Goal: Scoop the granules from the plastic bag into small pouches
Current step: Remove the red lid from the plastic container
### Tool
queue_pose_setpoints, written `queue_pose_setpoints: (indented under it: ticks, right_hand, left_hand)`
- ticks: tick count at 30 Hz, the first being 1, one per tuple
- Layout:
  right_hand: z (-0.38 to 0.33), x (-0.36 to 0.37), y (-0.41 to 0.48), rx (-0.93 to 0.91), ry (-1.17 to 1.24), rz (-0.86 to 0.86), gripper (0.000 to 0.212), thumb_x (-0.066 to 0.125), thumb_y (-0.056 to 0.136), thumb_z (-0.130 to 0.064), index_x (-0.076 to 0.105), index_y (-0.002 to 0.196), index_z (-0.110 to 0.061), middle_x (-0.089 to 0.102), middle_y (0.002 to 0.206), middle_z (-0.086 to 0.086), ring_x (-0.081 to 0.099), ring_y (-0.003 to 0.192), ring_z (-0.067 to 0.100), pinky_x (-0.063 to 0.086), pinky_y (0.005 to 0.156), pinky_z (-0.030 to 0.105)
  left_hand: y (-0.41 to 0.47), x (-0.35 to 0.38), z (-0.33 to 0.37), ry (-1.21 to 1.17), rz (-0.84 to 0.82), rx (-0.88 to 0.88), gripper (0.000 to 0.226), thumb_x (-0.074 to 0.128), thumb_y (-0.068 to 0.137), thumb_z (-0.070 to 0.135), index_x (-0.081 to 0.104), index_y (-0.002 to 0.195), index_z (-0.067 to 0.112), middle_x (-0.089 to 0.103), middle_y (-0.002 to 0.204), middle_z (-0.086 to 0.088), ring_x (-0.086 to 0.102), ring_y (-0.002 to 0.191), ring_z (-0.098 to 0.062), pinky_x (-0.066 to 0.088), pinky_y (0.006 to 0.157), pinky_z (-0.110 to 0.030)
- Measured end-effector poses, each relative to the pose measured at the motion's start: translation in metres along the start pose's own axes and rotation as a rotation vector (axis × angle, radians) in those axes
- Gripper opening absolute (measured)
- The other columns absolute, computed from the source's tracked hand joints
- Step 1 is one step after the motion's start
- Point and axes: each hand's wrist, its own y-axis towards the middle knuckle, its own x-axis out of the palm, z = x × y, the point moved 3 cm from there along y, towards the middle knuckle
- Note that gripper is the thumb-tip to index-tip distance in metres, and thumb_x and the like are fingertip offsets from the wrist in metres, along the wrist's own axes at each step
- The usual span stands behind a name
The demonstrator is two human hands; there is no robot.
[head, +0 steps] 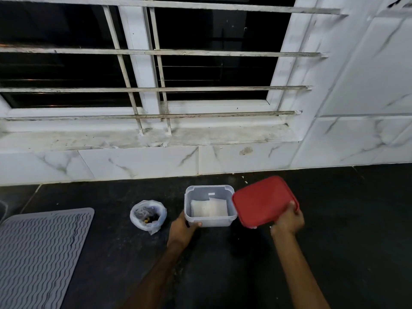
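So the plastic bag sits on the dark counter just left of the clear tub, rolled down and open at the top, with the dark granules showing inside. My guess is that bag is going to be floppy and light, the kind that caves in or tips once a scoop goes in, so I'd pinch the rolled rim on one side to steady it rather than grab the body. The small pouches lie flat in the bottom of the tub; they look thin, papery and weightless, so pick one by an edge. The left hand comes in from below and grips the tub's near left corner, thumb hooked across the front wall, but the other fingers are hidden behind it so I can't tell how they lie. The right hand holds the red lid tilted up just right of the tub, fingers curled over its near right edge, arm stretched forward. No scoop anywhere in view. A grey ridged mat sits far left.
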Motion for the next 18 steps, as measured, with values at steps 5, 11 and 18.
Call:
queue_pose_setpoints:
  ticks: [5, 11, 18]
  right_hand:
    - [0.066, -0.074, -0.017, 0.317, -0.041, 0.121, 0.036, 0.054, 0.098, -0.017, 0.056, 0.129, 0.002, 0.06, 0.128, 0.017, 0.054, 0.098, 0.022, 0.045, 0.085, 0.037]
    - [0.089, -0.106, -0.027, 0.294, -0.241, 0.173, 0.038, 0.051, 0.099, -0.02, 0.056, 0.127, 0.005, 0.058, 0.128, 0.024, 0.056, 0.102, 0.029, 0.045, 0.09, 0.042]
    - [0.085, -0.09, -0.029, 0.08, -0.681, 0.073, 0.042, 0.067, 0.087, -0.014, 0.055, 0.125, -0.001, 0.051, 0.132, 0.027, 0.047, 0.122, 0.044, 0.039, 0.103, 0.051]
  left_hand:
    - [0.0, 0.003, 0.0, 0.021, -0.035, 0.003, 0.063, 0.081, 0.078, 0.032, 0.055, 0.132, 0.015, 0.067, 0.122, 0.0, 0.063, 0.111, -0.014, 0.05, 0.089, -0.022]
    - [-0.005, 0.002, 0.007, -0.043, -0.228, -0.012, 0.05, 0.075, 0.085, 0.021, 0.052, 0.129, 0.023, 0.062, 0.122, 0.008, 0.06, 0.108, -0.004, 0.05, 0.087, -0.011]
    - [-0.006, -0.006, 0.016, -0.114, -0.227, -0.091, 0.043, 0.06, 0.092, 0.045, 0.053, 0.13, 0.026, 0.062, 0.121, 0.008, 0.059, 0.108, -0.007, 0.047, 0.084, -0.015]
